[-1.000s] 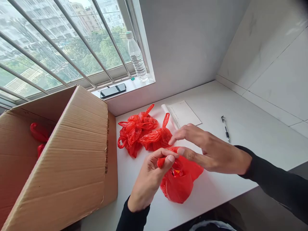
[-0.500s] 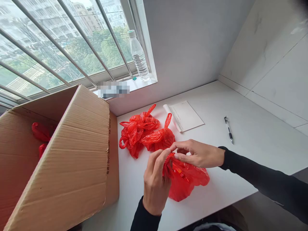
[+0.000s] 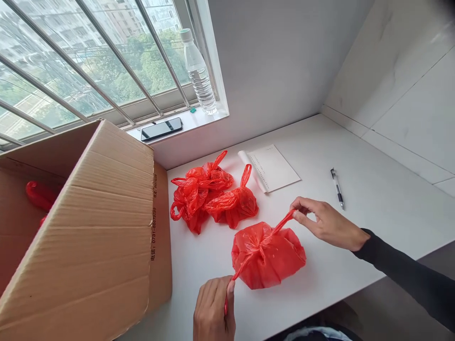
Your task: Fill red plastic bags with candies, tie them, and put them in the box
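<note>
A filled red plastic bag [image 3: 280, 260] lies on the white table, its two handles crossed in a knot at the top and stretched apart. My left hand [image 3: 215, 310] is closed around one handle at the near left. The other handle runs up to the right, pinched between the thumb and fingers of my right hand [image 3: 322, 220]. What the bag contains is hidden. Just beyond it sit more tied red plastic bags [image 3: 234, 206], with others [image 3: 199, 189] bunched to their left.
A large open cardboard box [image 3: 106, 213] stands at left with red bags inside. Behind the bags lies a notepad [image 3: 275, 166]; a pen [image 3: 337, 188] is further right. The windowsill holds a phone [image 3: 161, 129] and a water bottle [image 3: 199, 76].
My hands were together over the bag's top; now they have moved apart, each drawing a handle outward, and the bag's top is gathered into a knot. The view has shifted slightly.
</note>
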Available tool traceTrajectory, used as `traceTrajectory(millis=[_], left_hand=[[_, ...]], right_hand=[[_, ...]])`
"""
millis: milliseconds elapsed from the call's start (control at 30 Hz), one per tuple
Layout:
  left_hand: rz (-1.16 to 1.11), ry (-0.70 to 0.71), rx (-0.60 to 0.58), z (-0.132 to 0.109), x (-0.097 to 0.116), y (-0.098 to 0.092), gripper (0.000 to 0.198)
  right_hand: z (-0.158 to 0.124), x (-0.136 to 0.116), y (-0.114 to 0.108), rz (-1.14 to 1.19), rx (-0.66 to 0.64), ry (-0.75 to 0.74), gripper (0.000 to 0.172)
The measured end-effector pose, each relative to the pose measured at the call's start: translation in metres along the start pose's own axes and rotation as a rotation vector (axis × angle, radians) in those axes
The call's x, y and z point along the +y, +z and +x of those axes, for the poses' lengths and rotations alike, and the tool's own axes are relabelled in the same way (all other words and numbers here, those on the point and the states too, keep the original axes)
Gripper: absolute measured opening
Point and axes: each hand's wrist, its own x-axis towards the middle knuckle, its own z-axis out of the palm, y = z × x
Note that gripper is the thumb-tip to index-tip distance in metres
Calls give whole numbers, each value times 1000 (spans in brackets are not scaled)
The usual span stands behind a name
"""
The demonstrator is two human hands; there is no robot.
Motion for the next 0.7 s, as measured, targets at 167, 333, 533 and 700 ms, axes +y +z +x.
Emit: traceTrajectory(millis=[167, 333, 533, 700], left_hand=[[-405, -343, 128, 20, 31, 5, 34], [-887, -501, 30, 54, 61, 18, 47], [-812, -601, 75, 43, 51, 25, 51], [-719, -605, 69, 37, 37, 31, 31]], right_hand=[[-5, -14, 21, 612, -43, 32, 22], [2, -35, 41, 1118, -117, 144, 24], [9, -11, 46, 1044, 1, 236, 30], [0, -6, 56, 654, 79, 15, 29]])
